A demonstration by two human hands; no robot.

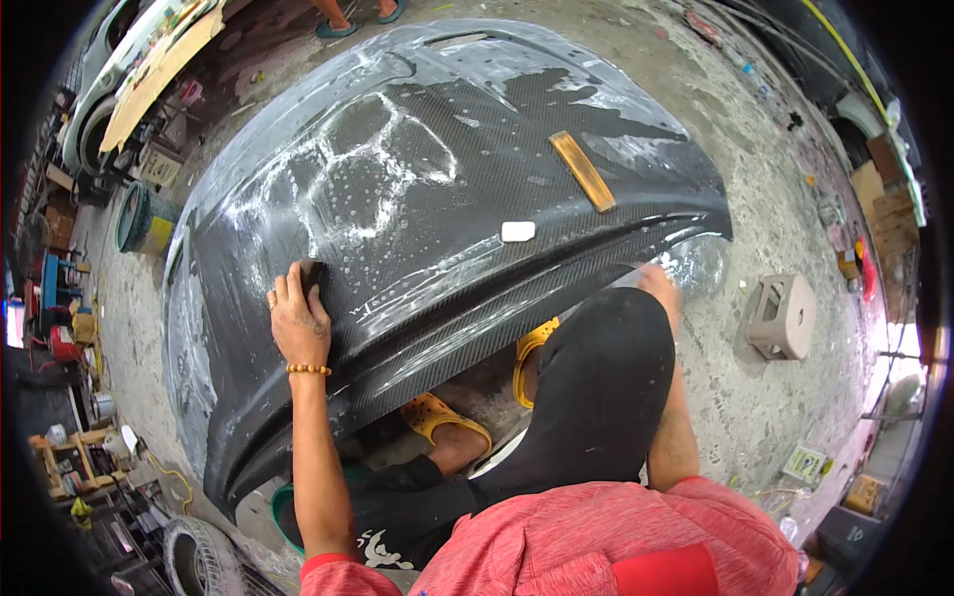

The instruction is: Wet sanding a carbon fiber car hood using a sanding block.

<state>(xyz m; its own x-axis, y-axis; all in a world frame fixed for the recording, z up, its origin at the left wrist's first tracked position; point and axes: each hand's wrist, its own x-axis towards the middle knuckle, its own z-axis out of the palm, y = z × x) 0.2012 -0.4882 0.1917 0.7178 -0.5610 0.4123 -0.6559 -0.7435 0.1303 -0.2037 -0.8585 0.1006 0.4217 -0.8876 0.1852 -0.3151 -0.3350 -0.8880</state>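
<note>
My left hand (301, 328) grips a dark block (312, 271) on a large carbon-fibre car panel (477, 159), which has pale wet streaks, white residue and droplets. My right hand (658, 288) is blurred beside my right knee, at the panel's near right edge by a pale, foamy round shape (696, 266); what it holds, if anything, is unclear. A long yellow-brown block (581, 171) and a small white block (518, 231) lie on the panel.
A grey plastic stool (778, 316) stands right, a bucket (147, 217) left, tyres (199, 556) lower left. Yellow clogs (532, 358) are under the panel's edge. Another person's sandalled feet (338, 22) show at the top. Cardboard, car parts and clutter line both sides.
</note>
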